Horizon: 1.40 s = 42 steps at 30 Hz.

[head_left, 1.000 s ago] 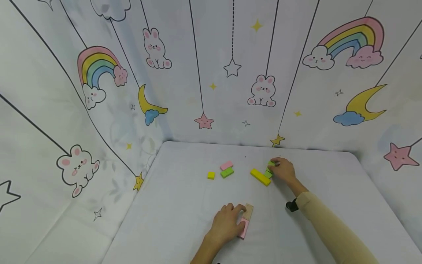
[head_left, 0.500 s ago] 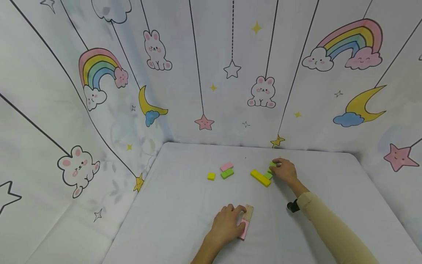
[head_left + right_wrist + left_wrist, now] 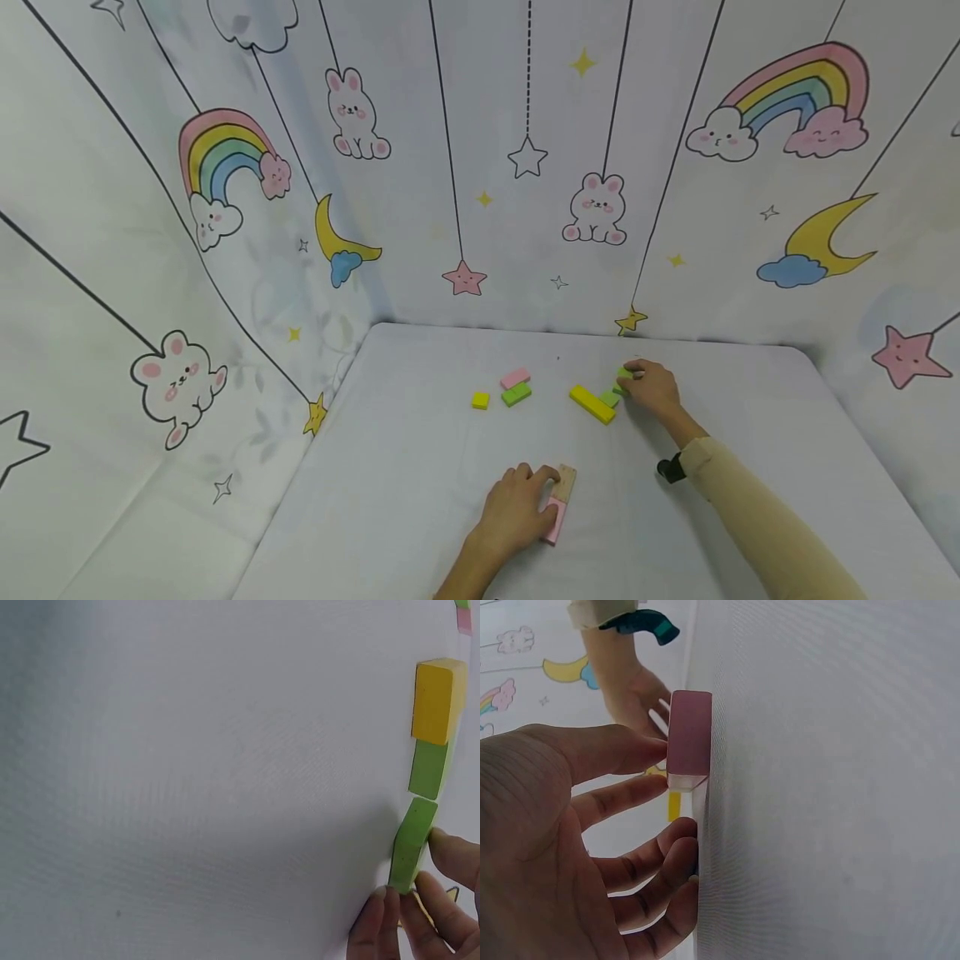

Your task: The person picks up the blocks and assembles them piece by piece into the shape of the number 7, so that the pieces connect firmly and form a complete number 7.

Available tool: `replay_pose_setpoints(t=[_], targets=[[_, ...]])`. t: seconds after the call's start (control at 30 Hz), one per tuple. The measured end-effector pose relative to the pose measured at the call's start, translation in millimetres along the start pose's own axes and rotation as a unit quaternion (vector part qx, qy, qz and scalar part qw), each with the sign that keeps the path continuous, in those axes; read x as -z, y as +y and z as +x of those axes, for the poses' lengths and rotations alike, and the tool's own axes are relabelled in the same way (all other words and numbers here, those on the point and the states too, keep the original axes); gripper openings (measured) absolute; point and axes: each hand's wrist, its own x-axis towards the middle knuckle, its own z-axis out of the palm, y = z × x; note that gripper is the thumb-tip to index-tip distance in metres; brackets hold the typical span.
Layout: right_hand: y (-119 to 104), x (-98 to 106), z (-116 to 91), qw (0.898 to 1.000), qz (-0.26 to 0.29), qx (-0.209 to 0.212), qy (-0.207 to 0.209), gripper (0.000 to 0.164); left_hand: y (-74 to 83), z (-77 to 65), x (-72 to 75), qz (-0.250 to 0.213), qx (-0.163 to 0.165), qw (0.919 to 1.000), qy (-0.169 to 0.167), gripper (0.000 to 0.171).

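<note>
In the head view my left hand (image 3: 513, 510) lies over a pink block (image 3: 553, 523) and a bare wooden block (image 3: 564, 482) set end to end. Its thumb touches the pink block and its index finger the wooden one; the left wrist view shows the thumb against the pink block (image 3: 690, 733), other fingers loosely bent. Farther back, my right hand (image 3: 651, 387) pinches a green block (image 3: 624, 378) between thumb and fingers. Beside that block lies a second green block (image 3: 430, 769), which meets the end part of a long yellow block (image 3: 592, 404).
Left of the yellow block, a pink block (image 3: 515, 377) and a green block (image 3: 517, 394) lie touching, near a small yellow block (image 3: 480, 401). The white table (image 3: 375, 467) ends at a printed cloth wall (image 3: 420, 208).
My right hand has shifted slightly to the right with the green block, drawing it off from the second green block. The left hand stays in place on its two blocks.
</note>
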Motion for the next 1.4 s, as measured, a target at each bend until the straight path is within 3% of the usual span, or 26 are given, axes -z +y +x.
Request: replay_pose_setpoints(t=[0.87, 1.4], targets=[[11, 9, -8, 1.0, -0.005, -0.018, 0.012, 0.045, 1.2, -0.3, 1.0, -0.004, 0.002, 1.0, -0.001, 0.038], [16, 11, -24, 1.0, 0.008, -0.021, 0.007, 0.044, -0.6, -0.1, -0.3, -0.009, -0.002, 1.0, 0.004, 0.037]])
